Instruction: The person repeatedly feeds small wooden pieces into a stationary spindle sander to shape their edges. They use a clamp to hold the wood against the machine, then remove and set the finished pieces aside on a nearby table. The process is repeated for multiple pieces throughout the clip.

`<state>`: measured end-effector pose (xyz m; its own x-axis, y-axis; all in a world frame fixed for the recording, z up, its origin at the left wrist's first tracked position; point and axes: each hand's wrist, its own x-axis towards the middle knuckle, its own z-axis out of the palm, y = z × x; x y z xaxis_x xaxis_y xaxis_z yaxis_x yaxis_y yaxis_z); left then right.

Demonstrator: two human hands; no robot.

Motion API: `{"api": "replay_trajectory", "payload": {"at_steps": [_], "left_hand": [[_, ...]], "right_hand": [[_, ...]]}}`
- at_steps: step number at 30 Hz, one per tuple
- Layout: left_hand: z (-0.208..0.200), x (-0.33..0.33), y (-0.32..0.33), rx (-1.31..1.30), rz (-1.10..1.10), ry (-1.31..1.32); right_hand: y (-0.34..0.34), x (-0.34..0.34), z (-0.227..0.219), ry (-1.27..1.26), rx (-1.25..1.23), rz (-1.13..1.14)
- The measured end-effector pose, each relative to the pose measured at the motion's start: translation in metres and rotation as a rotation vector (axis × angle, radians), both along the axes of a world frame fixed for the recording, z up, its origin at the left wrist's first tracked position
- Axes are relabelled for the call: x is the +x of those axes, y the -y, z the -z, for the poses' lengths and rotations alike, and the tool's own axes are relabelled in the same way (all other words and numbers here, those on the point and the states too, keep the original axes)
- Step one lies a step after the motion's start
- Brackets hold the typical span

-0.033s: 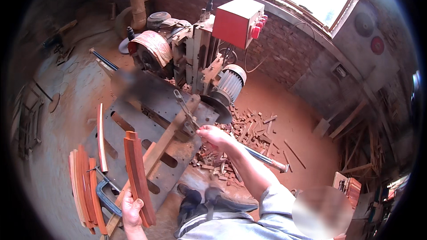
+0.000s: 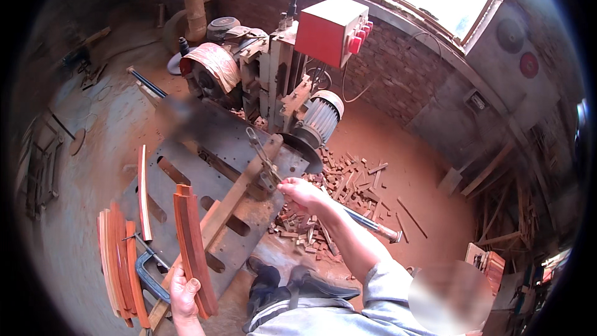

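A long wooden bar (image 2: 233,199) lies slantwise across the grey slotted metal table (image 2: 180,205) of a machine. My left hand (image 2: 184,295) is closed round the bar's near part, beside a bundle of reddish-brown wood strips (image 2: 193,242); its fingertips are partly hidden. A blue-grey G-clamp (image 2: 149,280) sits at the bar's near end. At the far end, my right hand (image 2: 300,193) pinches the end of a metal toggle clamp (image 2: 264,158) mounted over the bar. More curved wood strips (image 2: 115,261) stand at the left, and one pale-edged strip (image 2: 143,193) lies on the table.
Beyond the bar are a motor (image 2: 323,112) and a dark round disc (image 2: 305,149). A red switch box (image 2: 333,28) stands above them. Small wood offcuts (image 2: 342,180) cover the floor at right, near a metal rail (image 2: 367,223).
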<state>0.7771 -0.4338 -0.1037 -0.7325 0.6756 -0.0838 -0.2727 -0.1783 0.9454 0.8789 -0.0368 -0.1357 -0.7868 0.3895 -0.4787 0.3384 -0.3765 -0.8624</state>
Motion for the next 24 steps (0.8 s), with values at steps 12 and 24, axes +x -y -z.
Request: {"api": "replay_trajectory", "payload": {"at_steps": [12,24], "left_hand": [[0.063,0.173,-0.088,0.090,0.094,0.065],[0.087,0.347,-0.259,-0.020,0.643,-0.451]], "right_hand": [[0.007,0.189,0.057,-0.011,0.124,-0.051],[0.097,0.401,0.050,-0.493,0.647,0.848]]}}
